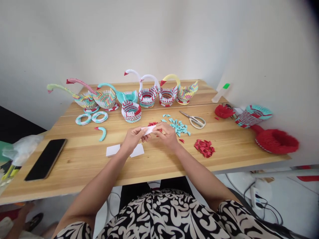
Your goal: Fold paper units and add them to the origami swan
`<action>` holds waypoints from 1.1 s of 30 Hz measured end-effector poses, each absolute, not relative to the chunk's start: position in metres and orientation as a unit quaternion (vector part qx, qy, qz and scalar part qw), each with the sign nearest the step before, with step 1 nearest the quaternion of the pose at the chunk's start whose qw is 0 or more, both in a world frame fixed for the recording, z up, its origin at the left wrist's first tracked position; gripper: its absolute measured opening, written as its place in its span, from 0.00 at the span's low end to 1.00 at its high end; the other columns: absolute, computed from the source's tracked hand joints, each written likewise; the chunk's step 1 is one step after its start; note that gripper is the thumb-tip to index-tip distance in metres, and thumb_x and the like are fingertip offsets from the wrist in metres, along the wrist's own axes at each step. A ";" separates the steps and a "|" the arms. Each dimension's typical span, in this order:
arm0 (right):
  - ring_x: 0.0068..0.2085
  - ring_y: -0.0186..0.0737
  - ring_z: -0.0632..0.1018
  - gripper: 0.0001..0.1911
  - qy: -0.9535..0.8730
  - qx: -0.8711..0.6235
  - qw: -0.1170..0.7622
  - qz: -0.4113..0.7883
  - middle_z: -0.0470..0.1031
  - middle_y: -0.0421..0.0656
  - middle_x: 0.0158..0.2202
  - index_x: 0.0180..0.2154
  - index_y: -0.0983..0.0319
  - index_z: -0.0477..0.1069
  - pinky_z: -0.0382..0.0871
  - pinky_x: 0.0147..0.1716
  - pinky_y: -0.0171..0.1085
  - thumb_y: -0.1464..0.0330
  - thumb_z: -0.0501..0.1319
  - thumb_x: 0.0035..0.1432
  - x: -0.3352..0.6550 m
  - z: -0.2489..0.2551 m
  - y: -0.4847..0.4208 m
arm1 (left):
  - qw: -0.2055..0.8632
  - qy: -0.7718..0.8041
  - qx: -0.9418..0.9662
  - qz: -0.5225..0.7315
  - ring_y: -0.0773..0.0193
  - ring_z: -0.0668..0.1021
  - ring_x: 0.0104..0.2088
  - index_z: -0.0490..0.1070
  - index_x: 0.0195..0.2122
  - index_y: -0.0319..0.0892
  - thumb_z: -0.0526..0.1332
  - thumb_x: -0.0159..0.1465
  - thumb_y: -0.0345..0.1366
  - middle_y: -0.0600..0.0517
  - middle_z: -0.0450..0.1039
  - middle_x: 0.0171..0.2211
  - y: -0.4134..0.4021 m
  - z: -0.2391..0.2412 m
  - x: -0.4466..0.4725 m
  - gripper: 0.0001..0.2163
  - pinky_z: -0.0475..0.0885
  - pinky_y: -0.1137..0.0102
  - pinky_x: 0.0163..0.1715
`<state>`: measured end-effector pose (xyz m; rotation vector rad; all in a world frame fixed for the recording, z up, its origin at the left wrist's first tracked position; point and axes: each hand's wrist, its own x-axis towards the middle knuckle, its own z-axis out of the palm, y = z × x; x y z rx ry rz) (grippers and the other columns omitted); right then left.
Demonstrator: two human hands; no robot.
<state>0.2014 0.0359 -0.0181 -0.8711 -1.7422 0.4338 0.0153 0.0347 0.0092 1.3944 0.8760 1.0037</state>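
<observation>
My left hand (132, 137) and my right hand (167, 134) meet over the middle of the wooden table (74, 159). Both pinch a small white paper strip (148, 129) between their fingertips. Two white paper slips (113, 150) lie on the table just under my left hand. Small red folded pieces (152, 124) show right behind the strip. A scatter of teal folded pieces (178, 126) lies just beyond my right hand, and a pile of red folded pieces (204, 147) sits to its right.
Several modular paper swans (149, 94) line the back of the table, with a small paper bowl (131, 111), teal rings (99, 116) and a teal arc (102, 132). Scissors (195, 119) lie centre-right. A black phone (46, 159) lies left. Red and teal paper baskets (275, 141) stand right.
</observation>
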 end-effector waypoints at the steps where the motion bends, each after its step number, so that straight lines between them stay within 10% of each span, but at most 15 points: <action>1: 0.38 0.40 0.77 0.09 -0.707 -0.385 0.550 0.221 0.77 0.43 0.33 0.30 0.59 0.74 0.71 0.39 0.40 0.62 0.61 0.60 0.201 -0.018 0.034 | 0.564 0.360 0.608 0.427 0.66 0.75 0.25 0.76 0.30 0.36 0.61 0.61 0.52 0.46 0.77 0.28 0.034 0.010 0.015 0.20 0.69 0.72 0.26; 6: 0.35 0.37 0.76 0.11 -0.624 -0.416 0.561 0.350 0.76 0.42 0.34 0.30 0.60 0.73 0.71 0.33 0.36 0.59 0.65 0.55 0.200 -0.017 0.031 | 0.535 0.334 0.639 0.441 0.61 0.79 0.36 0.75 0.45 0.39 0.70 0.54 0.45 0.46 0.79 0.40 0.034 0.007 0.017 0.21 0.73 0.69 0.37; 12: 0.36 0.36 0.77 0.24 -0.586 -0.426 0.547 0.419 0.77 0.41 0.37 0.50 0.57 0.70 0.71 0.33 0.35 0.59 0.67 0.52 0.196 -0.019 0.032 | 0.448 0.402 0.642 0.476 0.63 0.78 0.29 0.77 0.39 0.39 0.68 0.56 0.42 0.50 0.79 0.30 0.033 -0.003 0.019 0.13 0.72 0.71 0.33; 33: 0.28 0.33 0.72 0.15 -0.577 -0.438 0.548 0.418 0.73 0.40 0.29 0.33 0.61 0.74 0.67 0.28 0.33 0.56 0.67 0.51 0.194 -0.017 0.031 | 0.403 0.429 0.656 0.474 0.64 0.79 0.27 0.78 0.32 0.39 0.65 0.59 0.41 0.50 0.79 0.26 0.031 -0.004 0.019 0.10 0.72 0.73 0.29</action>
